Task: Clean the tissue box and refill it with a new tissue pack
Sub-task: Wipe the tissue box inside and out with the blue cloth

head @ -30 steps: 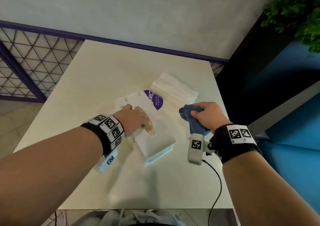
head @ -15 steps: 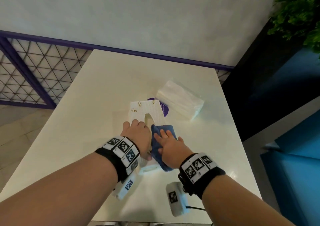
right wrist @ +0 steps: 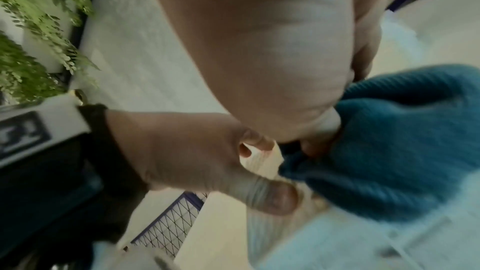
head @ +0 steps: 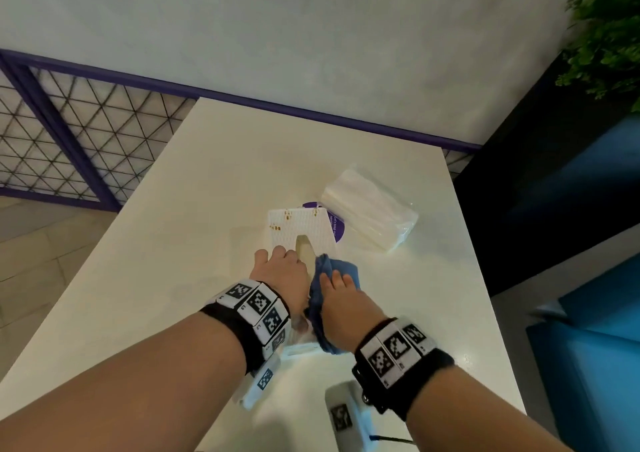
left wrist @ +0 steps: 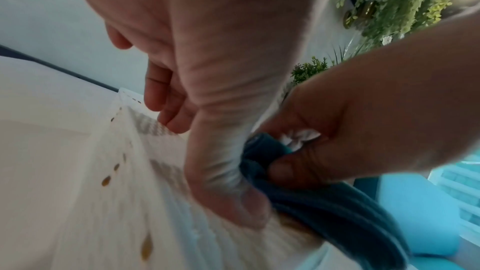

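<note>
The white tissue box (head: 294, 226) with a purple label lies on the table, its slot facing up and small brown spots (left wrist: 106, 181) along its top. My left hand (head: 280, 268) grips the box near the slot, thumb pressed on the top (left wrist: 228, 202). Right beside it my right hand (head: 339, 299) holds a bunched blue cloth (head: 343, 269) down on the near right part of the box; its thumb pinches the cloth (left wrist: 324, 202). A new clear-wrapped tissue pack (head: 370, 219) lies just beyond the box on the right, touched by neither hand.
The white table (head: 207, 192) stands against a pale wall. A purple lattice railing (head: 52, 146) runs along the left, a blue seat (head: 588, 365) is on the right, and a green plant (head: 609, 29) hangs at the upper right.
My right hand came from beside the box onto its top with the blue cloth. The box now points away from me, and my left hand still holds it.
</note>
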The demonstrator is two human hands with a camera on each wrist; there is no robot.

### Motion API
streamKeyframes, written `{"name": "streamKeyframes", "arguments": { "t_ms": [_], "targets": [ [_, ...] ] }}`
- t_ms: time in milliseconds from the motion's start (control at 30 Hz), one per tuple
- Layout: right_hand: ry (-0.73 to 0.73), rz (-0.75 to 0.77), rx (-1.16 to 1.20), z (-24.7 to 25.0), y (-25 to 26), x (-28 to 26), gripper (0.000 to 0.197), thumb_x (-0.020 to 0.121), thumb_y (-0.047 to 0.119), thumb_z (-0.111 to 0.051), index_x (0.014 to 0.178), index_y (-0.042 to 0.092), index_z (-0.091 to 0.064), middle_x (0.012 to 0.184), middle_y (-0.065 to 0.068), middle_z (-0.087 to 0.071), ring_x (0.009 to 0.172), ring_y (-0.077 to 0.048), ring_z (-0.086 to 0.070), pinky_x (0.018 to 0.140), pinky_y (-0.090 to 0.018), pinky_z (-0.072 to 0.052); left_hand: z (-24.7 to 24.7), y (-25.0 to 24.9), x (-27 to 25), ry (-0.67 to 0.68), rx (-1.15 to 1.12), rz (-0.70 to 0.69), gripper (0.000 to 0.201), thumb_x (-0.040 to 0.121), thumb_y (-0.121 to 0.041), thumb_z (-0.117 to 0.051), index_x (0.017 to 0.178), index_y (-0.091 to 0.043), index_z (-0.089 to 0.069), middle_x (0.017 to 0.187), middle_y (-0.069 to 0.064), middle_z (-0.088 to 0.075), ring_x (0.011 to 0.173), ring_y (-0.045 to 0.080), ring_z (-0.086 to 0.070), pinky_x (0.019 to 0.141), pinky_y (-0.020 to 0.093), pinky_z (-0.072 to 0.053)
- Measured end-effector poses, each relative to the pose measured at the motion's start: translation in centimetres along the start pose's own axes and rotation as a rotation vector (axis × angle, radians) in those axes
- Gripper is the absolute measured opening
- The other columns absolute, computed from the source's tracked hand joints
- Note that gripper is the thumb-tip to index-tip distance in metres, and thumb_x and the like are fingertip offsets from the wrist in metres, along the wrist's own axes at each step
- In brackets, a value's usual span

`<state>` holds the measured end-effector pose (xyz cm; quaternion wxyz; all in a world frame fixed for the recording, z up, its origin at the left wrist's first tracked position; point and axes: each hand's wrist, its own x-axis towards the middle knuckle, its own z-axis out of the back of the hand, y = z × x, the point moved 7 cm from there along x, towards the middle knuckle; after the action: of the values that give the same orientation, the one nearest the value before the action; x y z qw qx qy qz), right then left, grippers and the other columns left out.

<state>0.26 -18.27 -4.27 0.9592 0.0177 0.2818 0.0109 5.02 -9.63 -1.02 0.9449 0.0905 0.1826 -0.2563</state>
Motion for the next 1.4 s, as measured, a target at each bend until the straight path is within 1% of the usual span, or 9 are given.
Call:
{"name": "streamKeyframes", "arguments": {
  "t_ms": [267,533,667,767,967,1033,1167,1267,1400],
  "targets": [
    [0.020,-0.061,0.019,6.3,-0.4,8.2,0.075,0.098,0.025,-0.044,0.152,0.014,0.007,0.161,-0.007,0.008,0.148,-0.031,0.004,0.120,-0.044,-0.016,0.0,0.4,0.0,0.031,-0.019,-0.035,0.093,0.062,-0.068,-0.072,0.133,-0.015,-0.044,0.129,0.001,-0.046,0.118,0.025,-0.036,0.099,0.045,-0.025],
    [0.079,-0.038,-0.112,1.5,0.6,0.6,0.076,0.096,0.022,-0.048,0.151,0.004,0.002,0.159,-0.018,-0.002,0.146,-0.033,-0.009,0.117,-0.039,-0.019,-0.6,0.6,0.1,-0.005,-0.029,-0.034,0.094,0.059,-0.073,-0.069,0.129,-0.014,-0.045,0.129,0.001,-0.046,0.118,0.025,-0.038,0.095,0.045,-0.028],
    [0.042,-0.078,0.013,2.5,-0.1,3.3,0.077,0.097,0.027,-0.045,0.151,0.015,0.008,0.161,-0.009,0.011,0.148,-0.031,0.006,0.120,-0.046,-0.015,-0.6,0.5,0.0,0.006,-0.001,-0.032,0.094,0.062,-0.073,-0.068,0.131,-0.014,-0.044,0.130,0.001,-0.045,0.119,0.025,-0.037,0.096,0.046,-0.028],
    [0.005,-0.055,0.059,4.7,0.0,4.4,0.070,0.100,0.023,-0.039,0.152,0.017,0.007,0.161,-0.006,0.014,0.148,-0.031,0.010,0.121,-0.040,-0.005,-0.4,0.5,-0.1,0.020,0.058,-0.038,0.095,0.062,-0.078,-0.062,0.132,-0.016,-0.044,0.130,0.001,-0.046,0.119,0.024,-0.037,0.098,0.047,-0.027],
    [-0.026,0.133,-0.112,2.7,0.5,-1.6,0.056,0.100,0.024,-0.036,0.152,0.018,-0.014,0.162,-0.003,-0.007,0.149,-0.025,-0.004,0.115,-0.035,-0.019,-0.4,0.2,-0.2,0.010,0.075,-0.062,0.089,0.063,-0.076,-0.062,0.129,-0.017,-0.049,0.127,0.002,-0.046,0.117,0.024,-0.037,0.095,0.045,-0.026],
    [-0.037,0.173,-0.088,1.7,0.2,-2.9,0.052,0.099,0.024,-0.040,0.149,0.022,-0.026,0.159,-0.004,-0.023,0.147,-0.025,-0.018,0.110,-0.034,-0.028,-0.4,-0.2,-0.3,0.018,0.098,-0.060,0.089,0.063,-0.074,-0.064,0.127,-0.013,-0.050,0.128,0.005,-0.045,0.117,0.026,-0.036,0.095,0.045,-0.027],
    [-0.143,0.077,0.343,3.4,-2.5,-4.3,0.038,0.089,0.014,-0.052,0.123,0.024,-0.064,0.125,-0.005,-0.064,0.113,-0.024,-0.059,0.092,-0.025,-0.044,0.0,0.1,-0.6,0.044,0.138,-0.018,0.095,0.062,-0.075,-0.065,0.127,-0.007,-0.049,0.126,0.009,-0.045,0.115,0.028,-0.037,0.091,0.043,-0.029],
    [-0.326,-0.071,0.631,5.1,-6.1,-4.8,0.031,0.086,0.009,-0.056,0.113,0.018,-0.068,0.115,-0.005,-0.070,0.107,-0.023,-0.062,0.083,-0.019,-0.041,0.5,0.6,-0.7,0.069,0.201,-0.068,0.106,0.056,-0.073,-0.071,0.133,-0.008,-0.040,0.130,0.005,-0.044,0.116,0.026,-0.038,0.094,0.043,-0.030],
    [-0.480,-0.273,0.666,6.8,-10.0,-4.6,0.033,0.091,0.014,-0.052,0.121,0.021,-0.063,0.115,-0.010,-0.069,0.103,-0.029,-0.063,0.076,-0.021,-0.039,1.6,1.7,-0.8,0.077,0.304,-0.179,0.108,0.062,-0.049,-0.082,0.145,-0.014,-0.024,0.150,-0.002,-0.027,0.126,0.025,-0.032,0.100,0.045,-0.027]
  ]
}}
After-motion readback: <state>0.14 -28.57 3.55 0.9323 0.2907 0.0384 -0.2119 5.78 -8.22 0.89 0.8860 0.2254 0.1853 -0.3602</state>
